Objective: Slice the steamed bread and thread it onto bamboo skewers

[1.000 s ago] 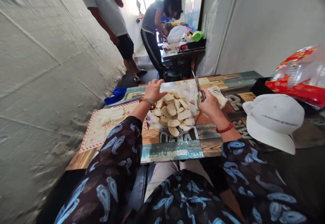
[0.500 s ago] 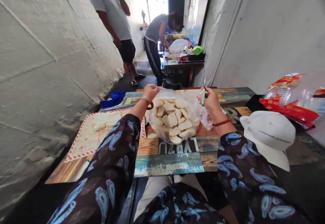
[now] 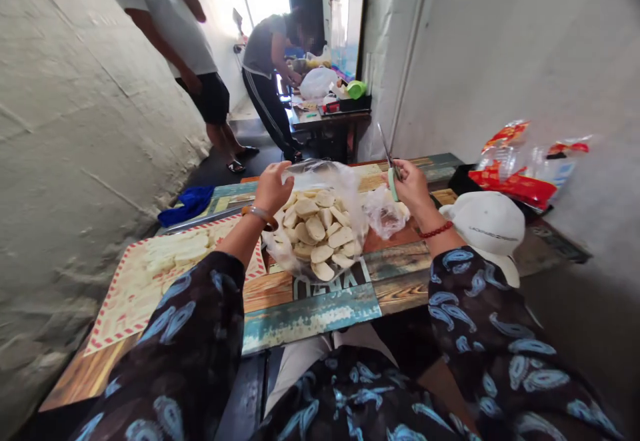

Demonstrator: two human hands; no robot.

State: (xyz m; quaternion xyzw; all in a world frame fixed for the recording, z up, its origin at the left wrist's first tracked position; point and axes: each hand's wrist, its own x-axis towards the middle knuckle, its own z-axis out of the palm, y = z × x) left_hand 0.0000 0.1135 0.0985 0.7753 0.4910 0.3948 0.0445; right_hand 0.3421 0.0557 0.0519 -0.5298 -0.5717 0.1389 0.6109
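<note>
Clear plastic bag, thin and wrinkled, sits mid-table, heaped with pale oval slices. Left to right: flat stripe-bordered paper; left hand, fingers bent at the bag's rim, pinch not discernible; crumpled film; green-handled steel scissors, held in the right hand's curled fingers; smooth white cap.

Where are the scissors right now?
Head view, right of centre: the scissors are in the right hand, right of the large plastic bag and left of the white cap.
</note>
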